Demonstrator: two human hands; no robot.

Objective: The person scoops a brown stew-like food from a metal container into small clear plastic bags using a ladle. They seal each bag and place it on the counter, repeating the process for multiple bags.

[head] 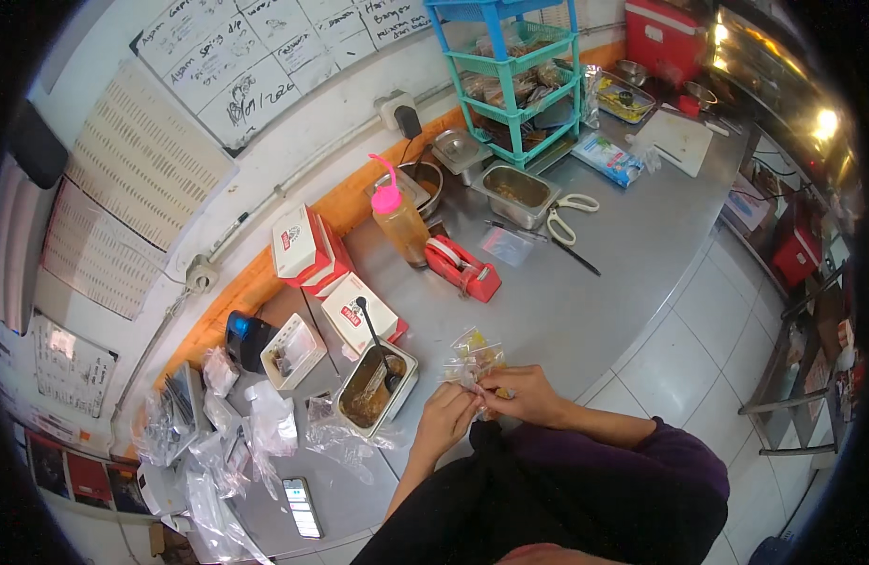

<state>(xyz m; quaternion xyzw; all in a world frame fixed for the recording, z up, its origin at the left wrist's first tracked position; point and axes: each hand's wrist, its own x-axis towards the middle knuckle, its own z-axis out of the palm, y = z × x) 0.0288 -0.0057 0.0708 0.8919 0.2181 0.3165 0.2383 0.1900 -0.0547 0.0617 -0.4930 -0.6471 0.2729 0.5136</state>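
Note:
Close to my body, at the steel counter's near edge, both hands meet over a small clear plastic bag (469, 378). My left hand (447, 417) pinches it from the left with thumb and fingers. From the right, my right hand (526, 394) grips the same plastic; a small yellowish item (505, 393) shows between its fingers, too small to name. Just beyond the fingertips lie several small zip bags (477, 346) with yellow contents. My fingers hide part of the held bag. A steel food pan (360, 413) of brown sauce with a black ladle (378, 339) stands left of my left hand.
Ahead are a red tape dispenser (462, 272), a pink-capped squeeze bottle (400, 224), scissors (565, 217) and another steel pan (515, 194). Red-and-white boxes (360, 311) stand by the wall. At left lie plastic bags (268, 420) and a phone (302, 507). A tiered basket rack (512, 85) rises behind.

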